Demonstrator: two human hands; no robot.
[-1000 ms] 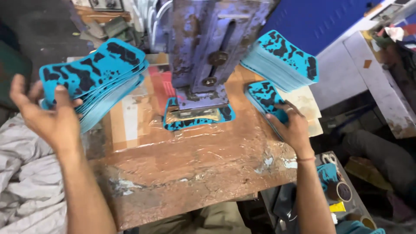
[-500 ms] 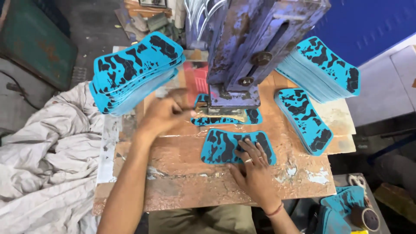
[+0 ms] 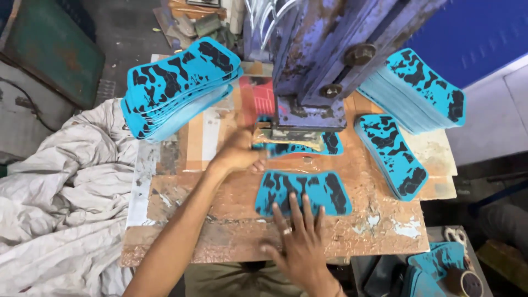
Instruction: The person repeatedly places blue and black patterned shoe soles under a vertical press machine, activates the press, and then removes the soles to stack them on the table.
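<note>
A purple, worn press (image 3: pixel 319 66) stands at the middle back of the wooden board (image 3: pixel 220 231). Under its head lies a blue piece with black blotches (image 3: pixel 330 144). My left hand (image 3: pixel 239 154), blurred, is curled on that piece's left end. A second blue blotched piece (image 3: pixel 324 187) lies flat in front of the press. My right hand (image 3: pixel 300 245) rests on its near edge, palm down, fingers spread.
A tall stack of the same blue pieces (image 3: pixel 176 88) sits at the back left. Another stack (image 3: pixel 418 91) is at the back right, with a low stack (image 3: pixel 390 154) in front of it. Crumpled white cloth (image 3: pixel 55 209) lies to the left. More blue pieces (image 3: pixel 434 264) are below right.
My left hand came from the left stack to the press. My right hand left the low right stack and laid a blue piece down in front of the press.
</note>
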